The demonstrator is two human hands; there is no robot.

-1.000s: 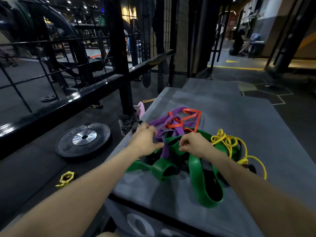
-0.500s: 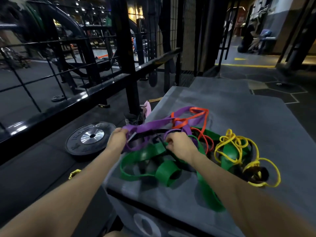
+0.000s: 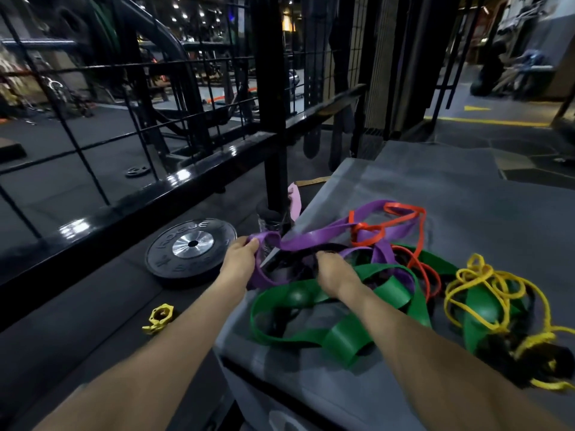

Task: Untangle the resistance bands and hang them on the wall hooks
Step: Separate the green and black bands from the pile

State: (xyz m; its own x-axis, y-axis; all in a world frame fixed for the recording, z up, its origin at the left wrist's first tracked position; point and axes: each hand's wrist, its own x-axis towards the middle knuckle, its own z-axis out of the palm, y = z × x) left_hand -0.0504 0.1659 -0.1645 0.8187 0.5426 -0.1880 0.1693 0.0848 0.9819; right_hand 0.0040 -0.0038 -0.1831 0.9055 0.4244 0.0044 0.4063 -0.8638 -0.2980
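Note:
A tangle of resistance bands lies on a grey padded box [image 3: 466, 197]. My left hand [image 3: 239, 259] grips the end of the purple band [image 3: 314, 239], stretched out past the box's left edge. My right hand [image 3: 334, 273] is curled down into the middle of the pile, over a black band and purple loops; which band it holds is hidden. A wide green band [image 3: 339, 334] loops in front of my right hand. The thin orange band [image 3: 392, 219] knots around the purple one at the back. A yellow band [image 3: 485, 284] coils at the right.
A black weight plate [image 3: 191, 248] lies on the floor left of the box, with a yellow collar clamp [image 3: 159, 317] nearer me. A black steel rack post [image 3: 273, 119] and rail fence stand behind. A plastic bottle [image 3: 269, 227] stands by the post.
My left hand has pulled the purple band out to the left, off the box edge. My right hand has shifted left into the pile's middle. The green loop has spread wider.

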